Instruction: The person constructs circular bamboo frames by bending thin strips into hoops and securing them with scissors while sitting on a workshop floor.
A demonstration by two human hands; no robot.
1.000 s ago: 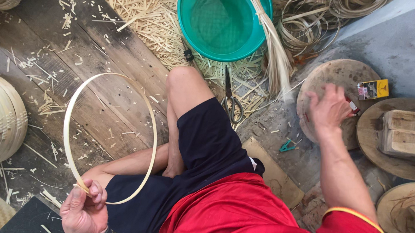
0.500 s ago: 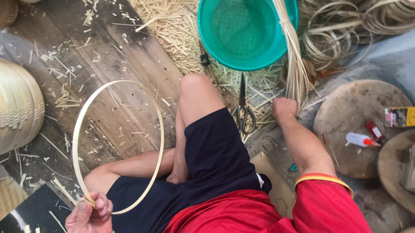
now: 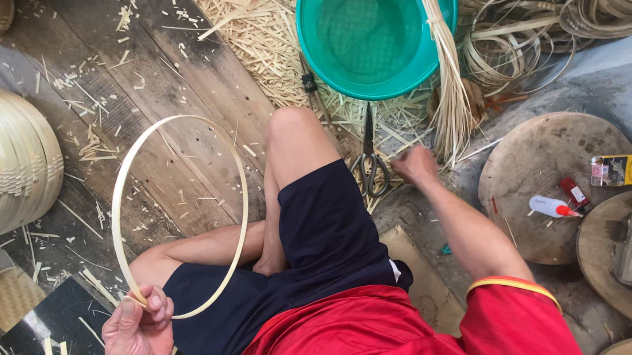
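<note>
Left hand point(image 3: 137, 329), at seven o'clock, pinches a pale bamboo hoop point(image 3: 121, 187). Right hand point(image 3: 415, 165), at two o'clock, curls loosely beside scissors point(image 3: 370, 155), seemingly holding nothing.

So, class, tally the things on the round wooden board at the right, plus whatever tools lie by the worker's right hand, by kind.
Yellow packet: 1
Small red thing: 1
White bottle with red tip: 1
Scissors, just left of the right hand: 1
Total: 4
</note>
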